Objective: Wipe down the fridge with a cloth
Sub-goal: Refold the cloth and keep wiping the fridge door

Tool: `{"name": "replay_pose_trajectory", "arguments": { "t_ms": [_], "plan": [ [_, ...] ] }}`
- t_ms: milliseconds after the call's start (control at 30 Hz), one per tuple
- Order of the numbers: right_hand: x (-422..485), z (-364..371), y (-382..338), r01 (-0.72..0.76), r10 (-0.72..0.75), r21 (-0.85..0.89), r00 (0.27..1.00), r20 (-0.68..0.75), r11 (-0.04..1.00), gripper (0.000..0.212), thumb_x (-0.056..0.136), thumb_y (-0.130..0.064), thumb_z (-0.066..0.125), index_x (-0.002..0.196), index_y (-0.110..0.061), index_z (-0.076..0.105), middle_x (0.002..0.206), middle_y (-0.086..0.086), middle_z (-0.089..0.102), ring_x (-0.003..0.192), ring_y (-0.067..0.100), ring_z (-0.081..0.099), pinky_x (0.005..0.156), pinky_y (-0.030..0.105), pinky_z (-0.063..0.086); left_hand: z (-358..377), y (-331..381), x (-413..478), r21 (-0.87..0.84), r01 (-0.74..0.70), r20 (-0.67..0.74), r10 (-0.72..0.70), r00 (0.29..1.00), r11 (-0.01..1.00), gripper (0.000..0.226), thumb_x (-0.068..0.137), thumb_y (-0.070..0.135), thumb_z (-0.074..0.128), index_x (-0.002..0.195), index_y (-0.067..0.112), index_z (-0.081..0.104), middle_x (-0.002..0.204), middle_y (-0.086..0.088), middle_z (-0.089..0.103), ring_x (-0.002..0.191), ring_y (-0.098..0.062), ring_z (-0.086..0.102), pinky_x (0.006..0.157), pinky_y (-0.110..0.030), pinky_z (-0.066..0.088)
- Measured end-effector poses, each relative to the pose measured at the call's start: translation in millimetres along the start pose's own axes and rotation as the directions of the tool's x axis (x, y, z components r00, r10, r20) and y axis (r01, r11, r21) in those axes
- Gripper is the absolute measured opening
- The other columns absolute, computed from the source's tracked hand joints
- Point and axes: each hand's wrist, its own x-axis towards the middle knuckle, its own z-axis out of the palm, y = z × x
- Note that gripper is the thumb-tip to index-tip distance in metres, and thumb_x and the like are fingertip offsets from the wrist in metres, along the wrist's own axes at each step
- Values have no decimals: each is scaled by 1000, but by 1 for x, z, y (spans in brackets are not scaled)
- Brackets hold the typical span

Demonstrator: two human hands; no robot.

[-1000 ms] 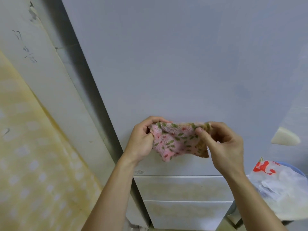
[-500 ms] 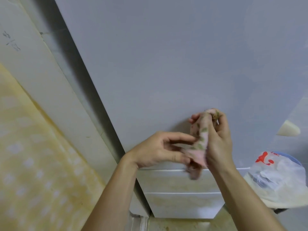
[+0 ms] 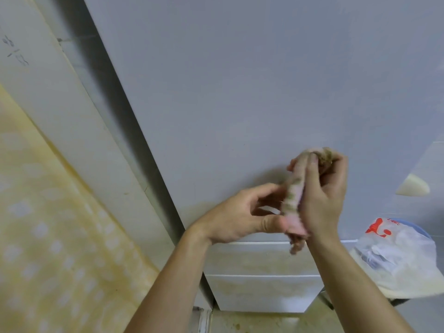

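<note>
The fridge (image 3: 240, 92) fills the view with a broad, smooth grey door, and a crinkled plastic bag (image 3: 396, 251) sits at the right. Just before the door, the right hand (image 3: 324, 195) curls its grip round the fluffy pink cloth (image 3: 294, 200), folded into a narrow strip. The left hand (image 3: 240, 219) pinches the lower end. I judge a flat, even pad will wipe best.

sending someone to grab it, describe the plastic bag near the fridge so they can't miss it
Start at the tall pale grey fridge that fills most of the view. Low beside its right edge sits a crumpled white plastic bag. Its red print near the top sets it apart from the plain pale surfaces around it.
</note>
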Motion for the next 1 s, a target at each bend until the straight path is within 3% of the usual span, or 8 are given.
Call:
{"name": "replay_pose_trajectory", "arguments": {
  "t_ms": [100, 233, 300, 400, 533, 700, 867, 1000],
  "plan": [
    [-4, 4, -1, 173, -160, -287, 985, 68, 942, 17, 97, -20, 64, 102, -29, 52, 87, -27, 60, 79, 0, 62, 74, 14, 46, 3, -4, 2, 128, 53, -68, -45, 997, 990, 63, 86, 58, 78, 125, 11, 61, 112, -13, 75, 110, -31, 71, 104, -57, 53],
    [7, -7, 11, 341, -350, -518, 933, 85, 784, 9, 94, -19, 75, 100, -13, 71, 94, -3, 64, 92, 17, 59, 82, 26, 47, -12, -13, -1, 297, 141, -398, -12, 917, 944, 19, 101, 33, 66, 102, 16, 73, 96, -2, 79, 91, -22, 75, 87, -51, 59],
    [9, -6, 12, 310, -360, -545, 933, 16, 779, 8, 92, -19, 78, 96, -13, 74, 79, -2, 60, 77, 17, 56, 74, 31, 47, -22, -14, -5, 345, 177, -564, 52, 824, 922, 16, 100, 33, 68, 93, 21, 74, 84, 8, 75, 80, -12, 71, 77, -40, 59],
    [0, 6, 14, 157, -211, -450, 975, -72, 879, 15, 95, -21, 76, 103, -22, 63, 55, -5, 60, 50, 12, 57, 56, 19, 44, -26, -16, -6, 427, 202, -717, 194, 670, 882, 19, 95, 39, 74, 85, 22, 72, 69, 2, 68, 66, -20, 63, 64, -39, 52],
    [-16, 21, 26, 99, -141, -372, 986, -87, 923, 37, 95, -26, 78, 109, -26, 44, 77, -8, 71, 65, 10, 68, 65, 27, 53, -25, -24, 0, 475, 210, -769, 287, 571, 854, 27, 93, 37, 76, 78, 17, 66, 60, -3, 59, 57, -23, 52, 57, -40, 46],
    [-40, 16, 58, 378, -391, -627, 912, 125, 681, 16, 92, -4, 77, 108, -6, 72, 96, 6, 60, 87, 24, 57, 81, 27, 47, -28, -31, 6, 575, 213, -742, 395, 541, 790, 34, 91, 32, 79, 70, 18, 56, 54, 2, 53, 52, -19, 48, 52, -29, 38],
    [-32, 2, 60, 221, -269, -724, 962, 51, 654, 29, 91, -10, 61, 118, -17, 68, 72, -10, 54, 64, 19, 53, 62, 34, 44, -28, -27, 12, 631, 166, -685, 443, 579, 758, 13, 89, 30, 81, 84, 20, 72, 63, 7, 67, 57, -17, 62, 57, -26, 46],
    [-26, -9, 54, -43, -25, -655, 995, -94, 754, 10, 103, -35, 55, 109, -31, 47, 57, -9, 60, 51, 17, 56, 57, 40, 47, -17, -28, 26, 648, 137, -653, 454, 607, 749, 13, 88, 21, 82, 81, 22, 71, 62, 9, 67, 59, -15, 63, 56, -27, 47]
  ]
}}
